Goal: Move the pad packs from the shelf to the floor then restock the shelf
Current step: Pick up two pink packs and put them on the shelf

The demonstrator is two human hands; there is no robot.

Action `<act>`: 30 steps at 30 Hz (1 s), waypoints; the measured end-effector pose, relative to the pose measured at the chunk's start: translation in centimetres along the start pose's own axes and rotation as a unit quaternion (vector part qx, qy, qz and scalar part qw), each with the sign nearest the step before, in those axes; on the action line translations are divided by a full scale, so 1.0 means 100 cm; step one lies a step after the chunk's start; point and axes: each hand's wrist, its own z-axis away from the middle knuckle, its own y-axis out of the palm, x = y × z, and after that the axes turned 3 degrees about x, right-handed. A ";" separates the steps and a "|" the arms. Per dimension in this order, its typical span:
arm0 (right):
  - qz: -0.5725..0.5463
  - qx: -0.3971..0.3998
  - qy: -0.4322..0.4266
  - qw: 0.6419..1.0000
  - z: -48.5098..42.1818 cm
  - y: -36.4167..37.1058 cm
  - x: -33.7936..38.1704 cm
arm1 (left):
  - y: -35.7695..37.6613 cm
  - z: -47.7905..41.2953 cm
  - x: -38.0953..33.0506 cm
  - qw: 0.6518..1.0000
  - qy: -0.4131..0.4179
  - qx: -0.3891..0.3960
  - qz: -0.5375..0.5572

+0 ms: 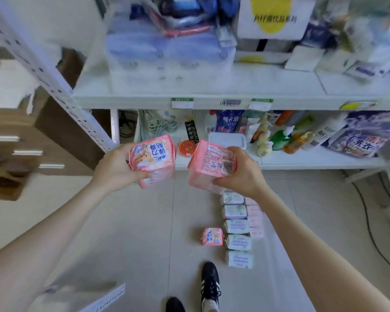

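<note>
- Head view: the left hand point(115, 167) grips a soft, crinkly pink pad pack point(154, 161) in front of the white shelf point(257, 84).
- The right hand point(241, 174) grips a blocky pink pack point(212, 165), barcode up, also before the shelf.
- Below the shelf, pale rectangular packs point(236, 226) line the glossy tiled floor point(133, 221).

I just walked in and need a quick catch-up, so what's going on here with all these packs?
A person stands at the shelf. The left hand grips a pink pack, printed side up; the right hand grips a second pack, barcode side up. Both are held in the air above the floor. Down there lie a pale row and a pink row of packs, plus a lone pack beside them.
</note>
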 end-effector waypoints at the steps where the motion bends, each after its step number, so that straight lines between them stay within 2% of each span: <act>1: -0.003 -0.009 -0.014 1.000 0.003 -0.014 0.017 | -0.020 0.005 -0.010 1.000 0.009 -0.009 -0.006; 12: -0.015 -0.051 -0.149 0.987 0.036 -0.144 0.188 | -0.214 0.061 -0.107 0.994 0.055 -0.090 0.000; 19: 0.009 -0.097 -0.235 0.967 0.054 -0.224 0.285 | -0.325 0.085 -0.169 0.986 0.115 -0.120 0.012; 24: 0.007 -0.126 -0.282 0.951 0.063 -0.276 0.340 | -0.398 0.093 -0.218 0.978 0.156 -0.141 -0.019; 30: 0.010 -0.133 -0.320 0.938 0.054 -0.333 0.385 | -0.463 0.079 -0.263 0.972 0.165 -0.168 -0.006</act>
